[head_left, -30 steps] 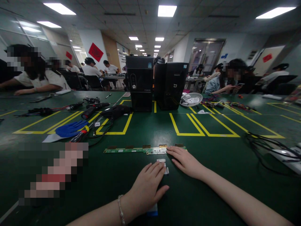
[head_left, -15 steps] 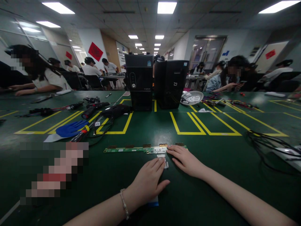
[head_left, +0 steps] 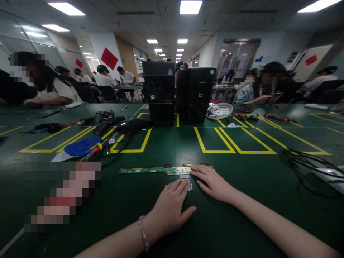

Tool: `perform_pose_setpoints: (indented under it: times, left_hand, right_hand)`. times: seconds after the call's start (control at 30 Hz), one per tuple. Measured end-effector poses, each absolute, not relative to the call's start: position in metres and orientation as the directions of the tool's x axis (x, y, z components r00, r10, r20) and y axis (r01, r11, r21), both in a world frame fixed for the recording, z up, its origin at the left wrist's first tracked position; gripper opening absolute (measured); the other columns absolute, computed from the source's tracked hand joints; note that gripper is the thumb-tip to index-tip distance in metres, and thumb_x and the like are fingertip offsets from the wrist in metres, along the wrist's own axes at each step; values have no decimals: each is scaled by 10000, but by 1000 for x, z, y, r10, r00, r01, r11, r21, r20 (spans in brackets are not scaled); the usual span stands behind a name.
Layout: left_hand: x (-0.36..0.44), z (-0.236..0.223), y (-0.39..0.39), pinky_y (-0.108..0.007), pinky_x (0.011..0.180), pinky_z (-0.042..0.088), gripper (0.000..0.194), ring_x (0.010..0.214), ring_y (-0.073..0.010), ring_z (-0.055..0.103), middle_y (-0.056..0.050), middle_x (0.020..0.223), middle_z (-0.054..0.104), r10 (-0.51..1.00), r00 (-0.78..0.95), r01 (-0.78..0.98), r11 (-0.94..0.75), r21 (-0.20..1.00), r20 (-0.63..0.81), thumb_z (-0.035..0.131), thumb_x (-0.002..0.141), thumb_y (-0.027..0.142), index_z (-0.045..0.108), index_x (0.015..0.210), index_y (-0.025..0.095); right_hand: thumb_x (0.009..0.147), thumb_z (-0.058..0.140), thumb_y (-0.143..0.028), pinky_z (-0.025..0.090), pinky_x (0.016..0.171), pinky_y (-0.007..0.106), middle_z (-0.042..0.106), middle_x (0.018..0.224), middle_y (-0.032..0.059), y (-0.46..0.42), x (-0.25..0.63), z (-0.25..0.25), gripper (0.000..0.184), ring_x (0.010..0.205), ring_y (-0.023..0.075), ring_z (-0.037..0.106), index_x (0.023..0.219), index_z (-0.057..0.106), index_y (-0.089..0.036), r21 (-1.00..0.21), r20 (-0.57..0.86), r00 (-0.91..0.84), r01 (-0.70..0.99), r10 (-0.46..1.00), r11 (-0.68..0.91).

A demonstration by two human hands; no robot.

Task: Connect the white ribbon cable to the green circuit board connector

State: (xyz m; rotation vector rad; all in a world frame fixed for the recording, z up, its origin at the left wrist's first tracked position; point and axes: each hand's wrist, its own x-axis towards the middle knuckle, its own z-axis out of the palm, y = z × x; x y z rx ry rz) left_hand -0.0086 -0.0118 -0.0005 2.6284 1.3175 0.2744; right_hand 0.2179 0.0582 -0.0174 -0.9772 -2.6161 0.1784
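Observation:
A long, narrow green circuit board (head_left: 145,171) lies crosswise on the table, with copper-coloured flex tabs along its far edge. At its near edge, by a silvery section, is the white connector end of a flat ribbon cable (head_left: 185,176). My left hand (head_left: 173,202), palm down, lies over this cable with fingers stretched and thumb apart; its fingertips touch the cable just short of the board. Most of the cable is hidden under that hand. My right hand (head_left: 212,181) rests with extended fingertips on the board, right of the connector.
Two black computer towers (head_left: 158,93) stand ahead. A blue glove (head_left: 82,147), a black tool with a cord (head_left: 131,127) and a blurred-out patch (head_left: 64,197) are at left. Black cables (head_left: 301,172) lie at right, a white basket (head_left: 220,111) farther back. People sit around.
My left hand has shifted slightly, and the cable's connector end sits a little nearer the board. The cable's blue near end is now mostly covered. My right hand stays in place.

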Motion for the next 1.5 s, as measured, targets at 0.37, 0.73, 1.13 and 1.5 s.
perform_pose_setpoints:
  times: [0.37, 0.73, 1.13, 1.5]
  left_hand:
    - [-6, -2, -11, -440, 1073, 321, 675, 1336, -274, 352, -106, 1468, 395, 814, 573, 781, -577, 238, 95, 367, 912, 576, 350, 1429, 142]
    - [-9, -6, -9, -441, 1069, 319, 610, 1332, -271, 362, -90, 1464, 405, 809, 574, 774, -587, 238, 127, 346, 932, 533, 367, 1423, 172]
    - [-10, -6, -8, -447, 1079, 314, 632, 1356, -271, 333, -95, 1484, 366, 804, 587, 769, -591, 245, 97, 367, 924, 533, 332, 1441, 171]
    - [-10, -6, -7, -449, 1086, 309, 649, 1362, -271, 324, -105, 1490, 350, 804, 589, 769, -590, 245, 88, 355, 926, 542, 318, 1447, 158]
  right_hand:
    - [894, 457, -175, 330, 1054, 484, 439, 1348, 82, 58, 218, -17, 425, 1253, 244, 371, 1316, 479, -220, -236, 275, -708, 606, 651, 759]
    - [894, 460, -184, 333, 1050, 487, 440, 1348, 78, 58, 217, -17, 435, 1258, 251, 367, 1326, 471, -234, -246, 274, -705, 607, 655, 756]
    - [889, 474, -192, 334, 1052, 479, 438, 1351, 73, 59, 219, -17, 433, 1259, 246, 364, 1320, 480, -233, -243, 279, -706, 603, 650, 760]
    - [911, 445, -210, 324, 1057, 485, 420, 1369, 66, 59, 219, -18, 435, 1271, 244, 346, 1346, 453, -232, -240, 271, -714, 599, 645, 764]
